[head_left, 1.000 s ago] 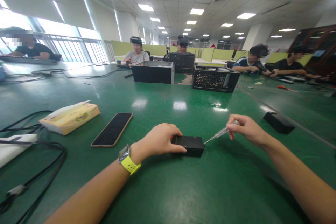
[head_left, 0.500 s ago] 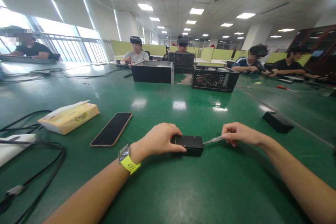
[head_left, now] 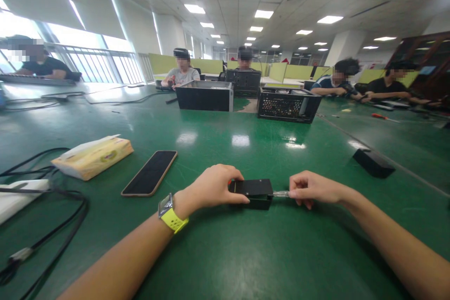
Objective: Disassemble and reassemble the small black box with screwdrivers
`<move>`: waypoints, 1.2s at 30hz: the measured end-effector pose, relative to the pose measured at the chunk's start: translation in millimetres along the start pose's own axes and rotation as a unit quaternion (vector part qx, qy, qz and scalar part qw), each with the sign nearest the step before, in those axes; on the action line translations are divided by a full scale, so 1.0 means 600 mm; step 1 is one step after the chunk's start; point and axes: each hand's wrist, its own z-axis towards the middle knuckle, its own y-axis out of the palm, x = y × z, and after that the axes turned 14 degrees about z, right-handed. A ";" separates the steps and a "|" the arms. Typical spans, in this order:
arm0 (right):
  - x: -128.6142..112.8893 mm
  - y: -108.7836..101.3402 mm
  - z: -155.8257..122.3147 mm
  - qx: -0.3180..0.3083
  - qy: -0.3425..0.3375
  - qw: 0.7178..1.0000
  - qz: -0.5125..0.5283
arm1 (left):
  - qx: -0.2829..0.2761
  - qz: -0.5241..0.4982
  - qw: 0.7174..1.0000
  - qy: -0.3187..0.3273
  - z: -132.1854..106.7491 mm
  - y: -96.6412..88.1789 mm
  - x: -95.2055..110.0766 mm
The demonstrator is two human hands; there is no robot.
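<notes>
A small black box [head_left: 256,191] lies on the green table [head_left: 225,253] in front of me. My left hand [head_left: 211,186], with a yellow-strapped watch [head_left: 170,214] on its wrist, is closed around the box's left end and holds it down. My right hand [head_left: 309,188] pinches a thin clear-handled screwdriver [head_left: 280,193]. The tool lies level, with its tip at the right end of the box.
A phone [head_left: 150,173] lies face up left of my hands, beside a tissue pack [head_left: 92,157]. Black cables [head_left: 52,215] run along the left edge. Another black block [head_left: 373,162] sits to the right. Two open computer cases [head_left: 206,95] stand farther back, with several people seated around.
My right hand has dropped and moved left, bringing the screwdriver from a raised slant down level against the box's right end. The left hand has stayed on the box.
</notes>
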 end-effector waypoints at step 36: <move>0.013 -0.035 0.006 0.175 -0.094 0.972 -0.122 | 0.024 0.007 0.999 0.021 0.000 -0.010 0.003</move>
